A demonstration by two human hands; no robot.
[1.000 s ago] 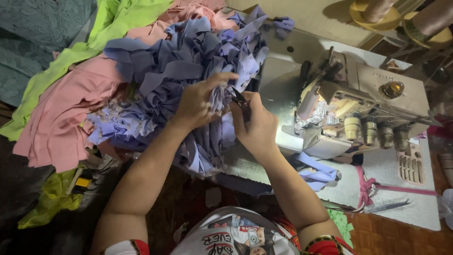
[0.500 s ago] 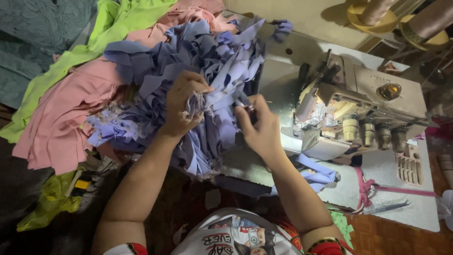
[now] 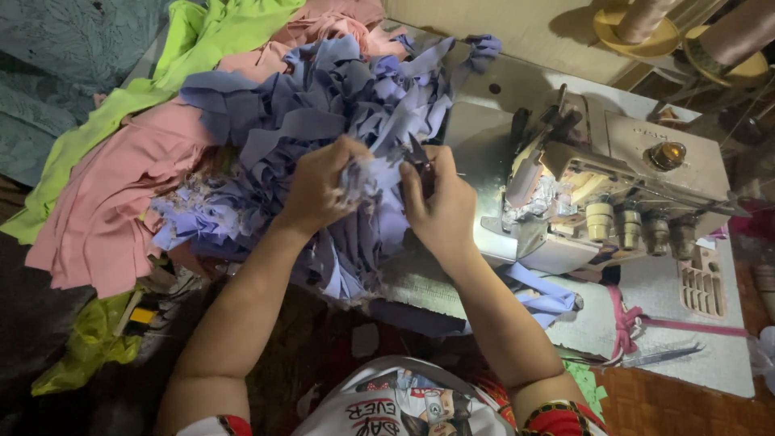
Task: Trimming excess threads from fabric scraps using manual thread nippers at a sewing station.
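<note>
A big heap of lavender fabric strips (image 3: 323, 113) covers the sewing table. My left hand (image 3: 319, 190) pinches a bunch of these strips at the heap's front. My right hand (image 3: 440, 206) sits right beside it, closed around small dark thread snips (image 3: 418, 153) whose tips point up toward the held cloth. The two hands nearly touch. More lavender strips hang down over the table's front edge below my hands.
A beige overlock sewing machine (image 3: 613, 194) stands to the right on its table. Pink cloth (image 3: 113, 194) and lime green cloth (image 3: 153, 81) lie to the left. Thread cones (image 3: 638, 20) stand at the back right. Long scissors (image 3: 658, 355) rest near the table's right front.
My left hand has shifted right and closed on a fresh bunch of strips. My right hand has come up against it, the snips now raised by the cloth.
</note>
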